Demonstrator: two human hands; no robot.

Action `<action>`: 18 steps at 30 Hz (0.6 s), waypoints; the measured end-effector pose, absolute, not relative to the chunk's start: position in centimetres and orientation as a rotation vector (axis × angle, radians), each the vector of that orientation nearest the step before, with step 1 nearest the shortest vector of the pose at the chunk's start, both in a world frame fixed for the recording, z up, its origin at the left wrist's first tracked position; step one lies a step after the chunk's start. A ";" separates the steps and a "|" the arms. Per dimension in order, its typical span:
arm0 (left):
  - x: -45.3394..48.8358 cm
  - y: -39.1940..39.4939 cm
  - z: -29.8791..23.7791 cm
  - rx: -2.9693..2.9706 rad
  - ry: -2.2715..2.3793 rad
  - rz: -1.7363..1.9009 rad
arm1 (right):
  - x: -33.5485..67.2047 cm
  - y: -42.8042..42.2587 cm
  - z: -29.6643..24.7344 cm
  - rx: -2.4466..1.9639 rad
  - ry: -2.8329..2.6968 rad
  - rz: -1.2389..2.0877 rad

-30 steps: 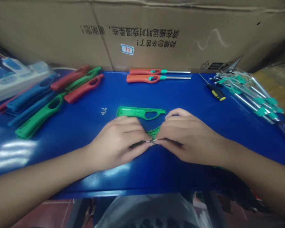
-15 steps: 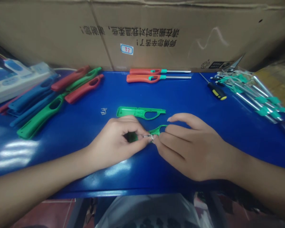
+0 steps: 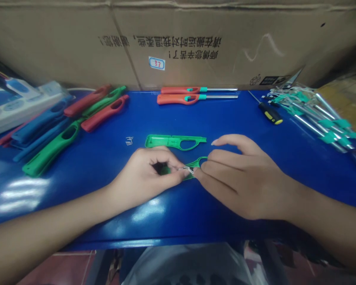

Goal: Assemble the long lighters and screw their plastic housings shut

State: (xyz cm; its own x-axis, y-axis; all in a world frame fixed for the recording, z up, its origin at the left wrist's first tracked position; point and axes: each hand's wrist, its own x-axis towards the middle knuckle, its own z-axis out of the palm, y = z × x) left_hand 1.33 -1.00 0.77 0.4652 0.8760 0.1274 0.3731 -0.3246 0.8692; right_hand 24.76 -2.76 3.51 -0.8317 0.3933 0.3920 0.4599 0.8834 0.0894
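Between thumb and index finger, my left hand [image 3: 150, 174] pinches thin white wire [image 3: 190, 170]. My right hand [image 3: 246, 178] meets it from the other side, its thumb and fingertips closed on the wire's end while the index finger sticks out. Just under both hands lies a green lighter casing half [image 3: 199, 161], partly covered by the fingers. Beyond it a second green casing half [image 3: 166, 140] rests with its hollow side up. A few small metal pins or screws [image 3: 129, 141] lie left of that.
Two orange long-reach lighters [image 3: 178, 99] lie by the cardboard box [image 3: 83, 47]. Red, blue and green casings [image 3: 50, 150] and a power strip [image 3: 23, 105] are on the left. A screwdriver [image 3: 269, 114] and metal lighter tubes with green parts [image 3: 320, 118] lie right on the blue table [image 3: 106, 233].
My right hand has shifted slightly up and right, its index finger a little higher. A bit more white wire shows between the fingertips. My left hand stays almost where it was.
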 end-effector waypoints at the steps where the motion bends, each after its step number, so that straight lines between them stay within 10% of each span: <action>1: 1.4 -1.0 0.8 1.880 1.058 0.771 | 24.7 -3.0 3.6 -0.593 -2.708 -0.320; 11: 0.9 -0.6 0.4 2.182 0.912 0.988 | 25.2 -1.7 3.1 -0.859 -2.615 0.374; 18: 1.0 -0.4 0.2 2.133 0.916 0.925 | 25.0 -1.9 3.2 -0.651 -2.744 -0.074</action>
